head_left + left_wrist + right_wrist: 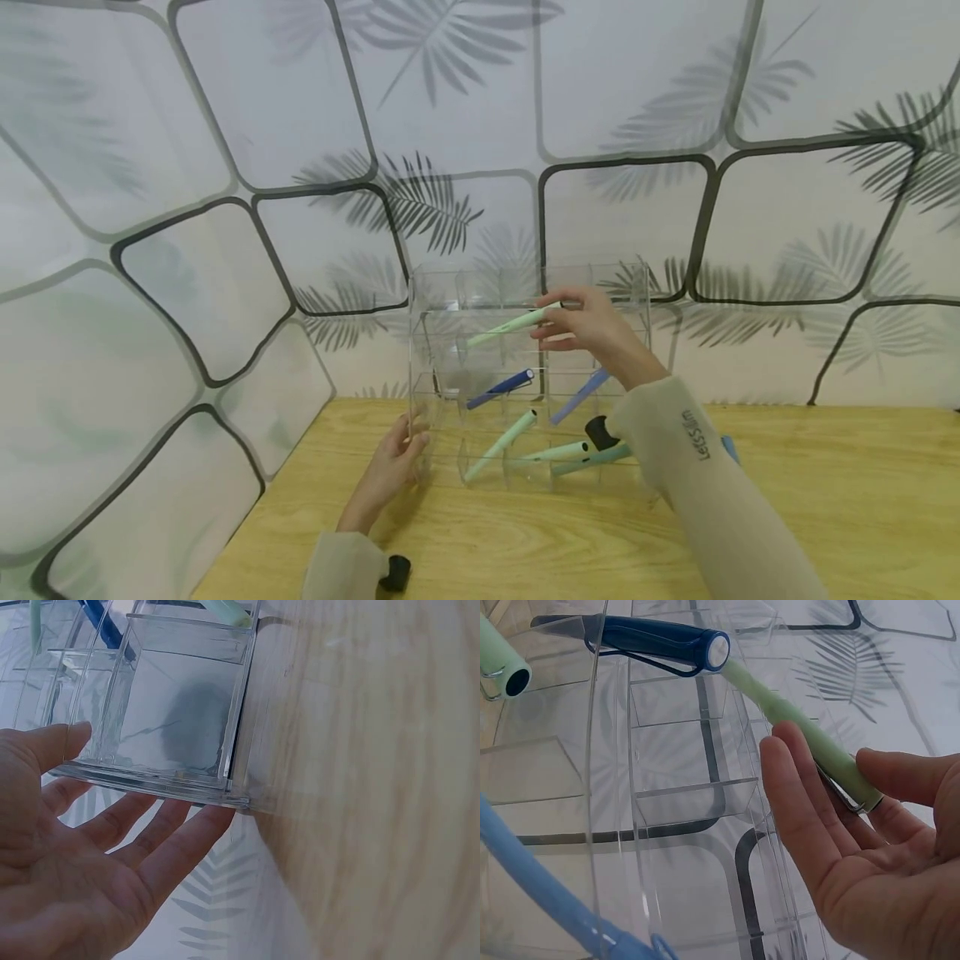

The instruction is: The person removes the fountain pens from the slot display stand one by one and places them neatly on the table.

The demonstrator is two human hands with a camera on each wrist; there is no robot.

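A clear compartment rack [412, 350] stands on the table against the wall. My left hand [396, 454] holds its left side, thumb in front and fingers along the outer face. Pinched between thumb and fingers of my right hand [596, 329] is a light green pen [810, 739], tilted in front of the upper tiers. Below it, a dark blue pen [501, 389] and a light blue pen [579, 398] lean in a middle tier. The lowest tier carries two light green pens [501, 446] and a teal pen [592, 460].
The wooden table [487, 542] runs in front of the rack and to both sides. Behind is a patterned wall covering [622, 225] with leaf prints. Partly behind the right sleeve [720, 500], a small blue object [731, 450] shows on the table.
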